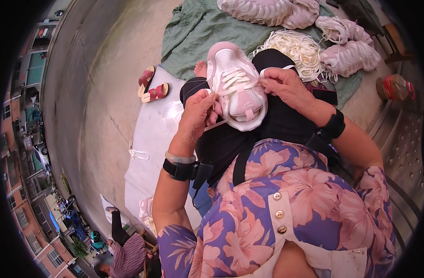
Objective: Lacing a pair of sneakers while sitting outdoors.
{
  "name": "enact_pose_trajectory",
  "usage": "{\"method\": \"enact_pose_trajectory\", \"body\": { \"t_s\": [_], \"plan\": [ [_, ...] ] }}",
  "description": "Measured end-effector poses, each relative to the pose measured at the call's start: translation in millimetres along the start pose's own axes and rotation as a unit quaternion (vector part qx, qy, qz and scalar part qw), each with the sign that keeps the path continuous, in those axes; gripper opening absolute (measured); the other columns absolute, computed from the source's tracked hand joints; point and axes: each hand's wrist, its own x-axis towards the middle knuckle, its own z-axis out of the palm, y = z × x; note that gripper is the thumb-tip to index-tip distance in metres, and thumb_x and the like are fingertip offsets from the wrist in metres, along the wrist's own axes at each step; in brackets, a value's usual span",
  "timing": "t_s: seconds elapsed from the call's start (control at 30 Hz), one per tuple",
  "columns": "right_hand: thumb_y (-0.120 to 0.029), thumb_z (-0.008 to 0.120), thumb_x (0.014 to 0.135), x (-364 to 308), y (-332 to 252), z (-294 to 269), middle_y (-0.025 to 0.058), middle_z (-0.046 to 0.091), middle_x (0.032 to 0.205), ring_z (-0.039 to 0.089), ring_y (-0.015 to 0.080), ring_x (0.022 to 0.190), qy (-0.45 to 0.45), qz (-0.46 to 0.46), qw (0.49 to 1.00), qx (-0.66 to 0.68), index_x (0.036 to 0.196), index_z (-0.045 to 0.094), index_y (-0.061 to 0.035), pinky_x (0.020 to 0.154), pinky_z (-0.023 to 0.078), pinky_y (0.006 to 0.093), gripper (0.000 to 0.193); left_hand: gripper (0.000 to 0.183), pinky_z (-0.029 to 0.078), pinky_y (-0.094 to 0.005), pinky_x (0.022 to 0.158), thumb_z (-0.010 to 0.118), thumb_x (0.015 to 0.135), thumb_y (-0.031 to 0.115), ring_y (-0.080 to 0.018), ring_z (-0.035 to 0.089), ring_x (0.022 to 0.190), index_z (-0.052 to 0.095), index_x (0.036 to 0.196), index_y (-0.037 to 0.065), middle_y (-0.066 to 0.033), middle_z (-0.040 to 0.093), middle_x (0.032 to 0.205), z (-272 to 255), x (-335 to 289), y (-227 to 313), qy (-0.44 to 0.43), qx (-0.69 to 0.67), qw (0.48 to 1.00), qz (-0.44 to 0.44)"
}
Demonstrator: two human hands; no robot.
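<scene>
A pink and white sneaker (220,55) rests on my lap, its heel opening turned toward me. White shoelace (234,78) crosses its tongue in several rows. At the shoe's left edge, the fingers of my left hand (198,111) are pinched together on one side of the lace, and a white strip runs below them. My right hand (286,88) pinches the lace at the shoe's right edge; a loose white length loops over its knuckles. What lies deep between the fingertips is partly hidden.
A heap of white laces (297,51) lies on a green cloth (189,34), with bundled pink-white shoe pieces (351,58) alongside. Red sandals (155,92) are on the ground to the left. A jar (393,88) stands at right. Another person (128,252) sits at lower left.
</scene>
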Motion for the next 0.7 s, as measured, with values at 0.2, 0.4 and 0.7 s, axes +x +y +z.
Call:
{"method": "enact_pose_trajectory", "body": {
  "t_s": [0.2,0.4,0.7],
  "plan": [
    [-0.021,0.058,0.089,4,-1,1,-0.0011,0.058,0.083,0.049,0.0037,0.069,0.079,-0.025,0.996,0.017,0.103,0.065,-0.0029,0.054,0.041,0.0178,0.024,0.018,0.033,-0.017,0.04,0.052,0.092,0.023,-0.0056,0.048,0.044,0.053,0.083,0.007,-0.002,0.058,0.065,13,2,2,0.039,0.007,0.997,0.067],
    [-0.017,0.059,0.089,-5,9,12,-0.0038,0.055,0.071,0.05,0.0018,0.059,0.127,-0.014,0.984,0.127,0.087,0.062,-0.0036,0.054,0.043,0.0161,0.014,0.021,0.035,-0.0154,0.046,0.055,0.091,0.025,-0.0041,0.052,0.053,0.059,0.082,0.007,0.0001,0.058,0.067,10,-4,-15,0.086,0.047,0.98,0.171],
    [-0.006,0.059,0.087,-6,18,20,0.0,0.06,0.077,0.055,0.0043,0.067,0.14,-0.067,0.971,0.18,0.095,0.061,-0.0011,0.058,0.045,0.0168,0.01,0.014,0.045,-0.0203,0.049,0.059,0.089,0.017,-0.0093,0.058,0.055,0.059,0.087,0.003,-0.0055,0.063,0.073,19,-4,-24,0.069,-0.126,0.979,0.144]
  ]
}}
